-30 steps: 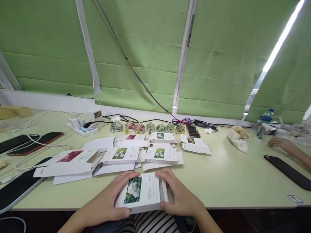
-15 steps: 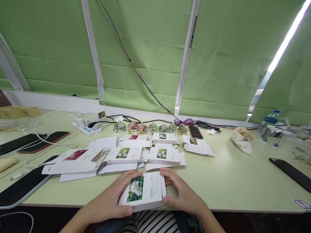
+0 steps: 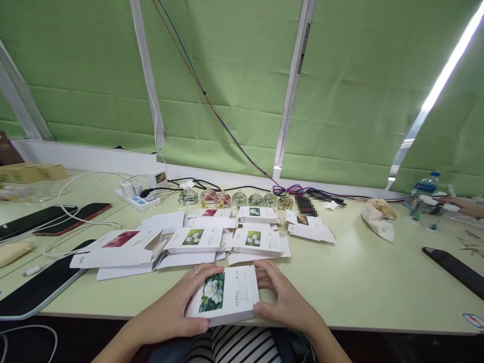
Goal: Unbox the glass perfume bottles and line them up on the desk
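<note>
At the table's front edge, a white cardboard box (image 3: 238, 295) printed with a white flower among green leaves lies between my hands. My left hand (image 3: 174, 305) wraps its left side, thumb along the near side and fingers over the top. My right hand (image 3: 283, 297) holds the right end, with thumb and fingers at the end's corners. Beyond lie more white boxes with flower pictures: two with white blossoms, a front left one (image 3: 194, 238) and a front right one (image 3: 257, 241), and a larger one with a red picture (image 3: 119, 246). Several have flaps sticking out.
Several round glass bottles (image 3: 240, 199) stand in a row behind the boxes. Phones (image 3: 454, 269) lie at both sides. A power strip (image 3: 138, 199) with white cables is at the left; a cloth pouch (image 3: 378, 219) sits right. Another person's hand (image 3: 463, 205) shows at far right.
The view has shifted slightly. My hands keep hold of the white box almost unmoved. Another person's hand has come in at the far right, by the plastic cups.
</note>
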{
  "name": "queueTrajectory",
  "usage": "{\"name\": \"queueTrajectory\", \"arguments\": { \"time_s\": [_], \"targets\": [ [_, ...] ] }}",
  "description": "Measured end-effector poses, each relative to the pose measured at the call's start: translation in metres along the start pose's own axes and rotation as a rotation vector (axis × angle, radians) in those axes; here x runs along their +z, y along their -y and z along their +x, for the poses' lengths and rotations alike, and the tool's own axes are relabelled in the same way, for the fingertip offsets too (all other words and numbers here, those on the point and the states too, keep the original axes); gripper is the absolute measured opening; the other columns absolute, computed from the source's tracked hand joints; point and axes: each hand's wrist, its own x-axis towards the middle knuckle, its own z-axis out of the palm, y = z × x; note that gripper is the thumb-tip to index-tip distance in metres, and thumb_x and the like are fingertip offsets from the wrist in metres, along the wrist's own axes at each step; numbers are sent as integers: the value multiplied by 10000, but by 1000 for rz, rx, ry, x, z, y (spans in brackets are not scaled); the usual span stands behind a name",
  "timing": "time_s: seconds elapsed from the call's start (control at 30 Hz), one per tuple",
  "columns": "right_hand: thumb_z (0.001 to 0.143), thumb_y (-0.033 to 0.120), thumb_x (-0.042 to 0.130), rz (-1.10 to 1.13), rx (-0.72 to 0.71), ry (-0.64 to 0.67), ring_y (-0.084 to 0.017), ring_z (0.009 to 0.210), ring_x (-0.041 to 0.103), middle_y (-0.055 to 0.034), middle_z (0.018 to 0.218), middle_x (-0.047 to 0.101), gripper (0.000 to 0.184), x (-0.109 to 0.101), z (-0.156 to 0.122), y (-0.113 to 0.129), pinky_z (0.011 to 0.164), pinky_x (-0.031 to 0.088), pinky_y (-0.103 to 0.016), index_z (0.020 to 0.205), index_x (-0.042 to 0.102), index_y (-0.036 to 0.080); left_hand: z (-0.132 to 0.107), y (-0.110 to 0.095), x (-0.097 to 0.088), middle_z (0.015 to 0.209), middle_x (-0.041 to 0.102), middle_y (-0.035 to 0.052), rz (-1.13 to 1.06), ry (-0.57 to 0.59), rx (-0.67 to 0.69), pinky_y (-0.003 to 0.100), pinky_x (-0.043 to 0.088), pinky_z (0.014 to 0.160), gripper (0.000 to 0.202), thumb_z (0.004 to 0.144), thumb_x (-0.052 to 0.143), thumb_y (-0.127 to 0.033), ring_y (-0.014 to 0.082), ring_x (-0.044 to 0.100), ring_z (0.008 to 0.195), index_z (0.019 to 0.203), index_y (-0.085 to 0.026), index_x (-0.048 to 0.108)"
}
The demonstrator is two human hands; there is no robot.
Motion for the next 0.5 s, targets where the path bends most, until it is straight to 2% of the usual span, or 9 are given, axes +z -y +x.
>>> {"name": "queueTrajectory", "arguments": {
  "time_s": [0.13,0.3,0.5],
  "targets": [
    [672,226,694,-11,-37,8,-192,1072,505,-71,1253,402,614,0,1,3,944,423,-351,1218,412,236,0,0,0,1416,306,49,3,-3,-3,456,241,1062,787,693,594,-589,310,307,1277,1360,-325,271],
    [627,247,737,-39,-22,0,-180,1028,507,-45,1185,450,437,-1,1,6,901,436,-320,994,501,220,0,3,1,1411,310,60,5,-1,8,453,247,1058,794,694,574,-617,311,310,1274,1361,-311,271],
    [605,259,762,-30,-10,0,-176,1048,498,-48,1188,449,412,-1,2,3,896,435,-295,932,517,212,-1,6,1,1420,299,56,9,3,2,454,234,1063,801,689,574,-625,315,302,1278,1361,-315,269]
  ]
}}
